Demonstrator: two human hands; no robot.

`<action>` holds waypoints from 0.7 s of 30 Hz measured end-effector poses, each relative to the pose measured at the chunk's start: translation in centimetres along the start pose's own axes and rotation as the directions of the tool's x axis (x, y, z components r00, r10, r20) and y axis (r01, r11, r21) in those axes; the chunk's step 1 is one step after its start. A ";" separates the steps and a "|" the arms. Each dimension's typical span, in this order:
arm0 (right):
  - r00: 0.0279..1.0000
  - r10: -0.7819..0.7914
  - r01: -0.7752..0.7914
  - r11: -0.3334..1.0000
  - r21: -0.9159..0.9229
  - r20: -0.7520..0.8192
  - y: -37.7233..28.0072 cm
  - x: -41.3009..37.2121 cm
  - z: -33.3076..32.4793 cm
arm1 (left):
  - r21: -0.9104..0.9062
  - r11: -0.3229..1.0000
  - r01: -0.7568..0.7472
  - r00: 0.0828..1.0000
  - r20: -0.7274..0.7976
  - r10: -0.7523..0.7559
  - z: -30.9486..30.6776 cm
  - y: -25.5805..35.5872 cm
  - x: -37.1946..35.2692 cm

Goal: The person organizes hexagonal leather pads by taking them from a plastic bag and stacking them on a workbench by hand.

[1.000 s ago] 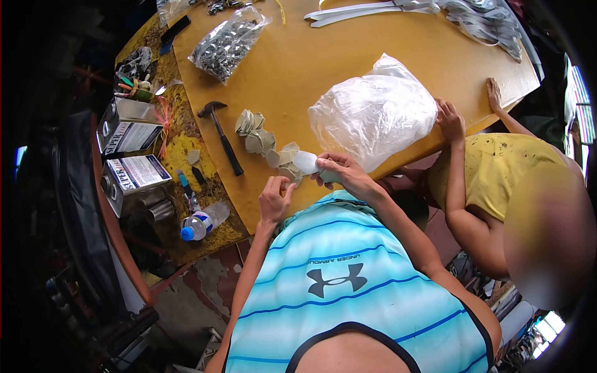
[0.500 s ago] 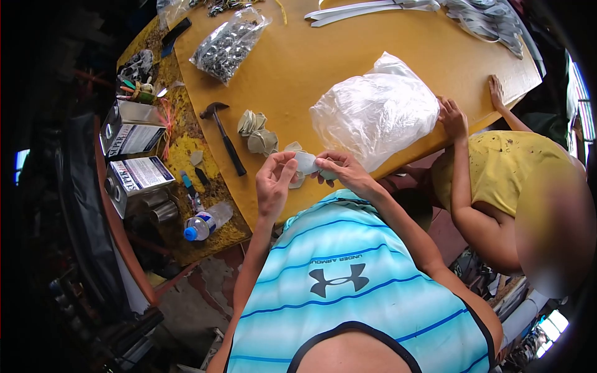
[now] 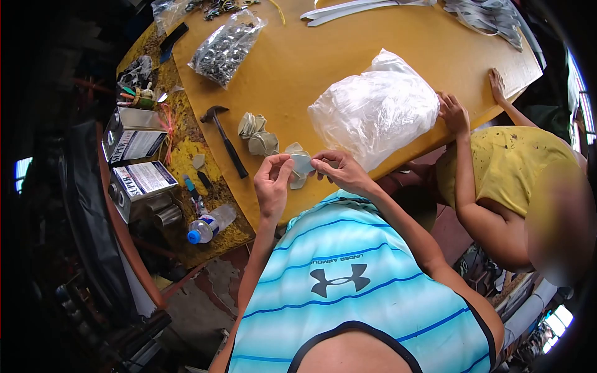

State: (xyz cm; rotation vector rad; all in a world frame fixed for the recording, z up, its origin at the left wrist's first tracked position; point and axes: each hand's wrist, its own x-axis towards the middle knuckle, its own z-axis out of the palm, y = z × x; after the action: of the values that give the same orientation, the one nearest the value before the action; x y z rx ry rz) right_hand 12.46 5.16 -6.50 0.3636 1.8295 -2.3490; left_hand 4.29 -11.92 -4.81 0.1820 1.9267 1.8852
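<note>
The left hand (image 3: 272, 183) and right hand (image 3: 342, 172) pinch a pale blue-grey piece (image 3: 303, 163) between their fingertips, over the near edge of the tabletop (image 3: 298, 81). Stacked beige pieces (image 3: 262, 143) lie just beyond, with a claw hammer (image 3: 227, 143) to their left. Rightward sits a white plastic bag (image 3: 376, 109), a co-worker's hand (image 3: 454, 114) at its edge. Farther off lies a clear bag of metal parts (image 3: 226, 51).
</note>
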 end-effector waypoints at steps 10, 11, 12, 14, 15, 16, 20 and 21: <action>0.998 -0.046 0.039 0.990 -0.138 -0.048 0.3 0.3 0.2 | 0.018 1.000 -0.014 1.000 -0.005 0.014 -0.4 -0.4 0.1; 0.996 -0.054 0.044 0.989 -0.143 -0.065 0.2 0.3 0.3 | 0.021 1.000 -0.007 1.000 -0.005 0.007 -0.4 -0.5 0.1; 0.997 -0.054 0.045 0.989 -0.143 -0.064 0.2 0.3 0.4 | 0.025 1.000 0.000 1.000 -0.006 0.000 -0.4 -0.6 0.0; 0.994 -0.063 0.051 0.991 -0.126 -0.091 0.3 0.3 0.5 | 0.030 1.000 0.000 1.000 -0.005 0.000 -0.4 -0.7 0.0; 0.994 -0.063 0.052 0.991 -0.125 -0.091 0.4 0.3 0.4 | 0.035 0.999 -0.001 1.000 -0.003 0.001 -0.4 -0.7 0.0; 0.993 -0.071 0.055 0.985 -0.165 -0.095 0.5 0.3 0.4 | 0.036 0.999 -0.001 1.000 -0.003 0.001 -0.5 -0.7 0.0; 0.993 -0.057 0.036 0.978 -0.204 -0.101 0.6 0.3 0.4 | 0.071 0.997 0.003 1.000 0.004 -0.004 -0.4 -0.6 0.0; 0.993 -0.059 0.037 0.978 -0.204 -0.102 0.7 0.2 0.3 | 0.095 0.995 -0.006 1.000 0.004 0.006 -0.3 -0.5 0.0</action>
State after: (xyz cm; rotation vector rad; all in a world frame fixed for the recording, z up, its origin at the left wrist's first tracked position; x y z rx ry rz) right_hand 12.40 4.68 -7.10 0.4326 2.1266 -2.1845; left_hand 4.27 -12.27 -5.27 0.2207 2.0165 1.7973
